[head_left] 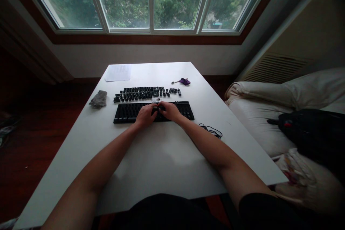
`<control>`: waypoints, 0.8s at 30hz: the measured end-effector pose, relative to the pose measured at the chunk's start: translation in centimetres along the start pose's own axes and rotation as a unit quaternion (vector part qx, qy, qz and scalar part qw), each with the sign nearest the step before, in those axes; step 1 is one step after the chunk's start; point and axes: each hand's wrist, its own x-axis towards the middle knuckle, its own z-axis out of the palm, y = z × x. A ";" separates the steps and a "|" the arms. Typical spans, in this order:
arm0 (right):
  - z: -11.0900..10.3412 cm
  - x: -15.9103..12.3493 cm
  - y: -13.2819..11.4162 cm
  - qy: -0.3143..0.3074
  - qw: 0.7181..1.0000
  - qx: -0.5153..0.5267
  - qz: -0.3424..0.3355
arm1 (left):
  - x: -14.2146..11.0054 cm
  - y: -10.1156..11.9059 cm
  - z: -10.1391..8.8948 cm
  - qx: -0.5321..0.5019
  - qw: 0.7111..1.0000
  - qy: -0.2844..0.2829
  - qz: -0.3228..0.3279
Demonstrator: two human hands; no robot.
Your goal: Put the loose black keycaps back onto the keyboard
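Observation:
A black keyboard (126, 112) lies across the white table, and many of its keys look to be off. My left hand (146, 115) rests over its middle, fingers bent and drawn together. Close beside it, my right hand (170, 110) has its fingers closed at the same spot. Between the fingertips is something small and dark, too small to make out. Behind the keyboard stand rows of loose black keycaps (137, 95). A small clear, ring-like item (156, 99) lies between those rows and my fingers.
A crumpled grey cloth (99, 99) lies at the left, and paper sheets (118, 73) at the far left corner. A toothbrush (175, 82) lies by a purple item (184, 81). A coiled black cable (211, 130) is right of my right forearm. A sofa (250, 115) stands at the right.

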 end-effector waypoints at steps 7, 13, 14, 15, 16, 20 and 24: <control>-0.1 0.0 0.0 0.001 1.000 -0.005 -0.002 | 0.0 0.0 0.1 -0.001 1.000 0.006 0.000; 0.1 0.0 0.1 0.001 1.000 -0.013 0.004 | 0.0 0.0 0.1 0.001 1.000 0.004 -0.004; 0.1 0.0 0.1 0.001 1.000 -0.013 0.005 | 0.0 0.0 0.1 0.000 1.000 0.004 -0.004; 0.1 0.0 0.1 0.001 1.000 -0.012 0.004 | -0.1 0.0 0.1 -0.001 1.000 0.004 -0.004; 0.1 0.0 0.1 0.000 1.000 -0.012 0.003 | 0.0 -0.1 0.1 -0.001 1.000 0.004 -0.004; 0.0 -0.1 0.1 0.003 1.000 -0.006 -0.004 | 0.0 -0.1 0.1 0.001 1.000 0.002 -0.002; -0.2 -0.1 -0.1 0.000 1.000 -0.001 -0.006 | 0.0 0.0 0.0 -0.002 1.000 -0.003 -0.001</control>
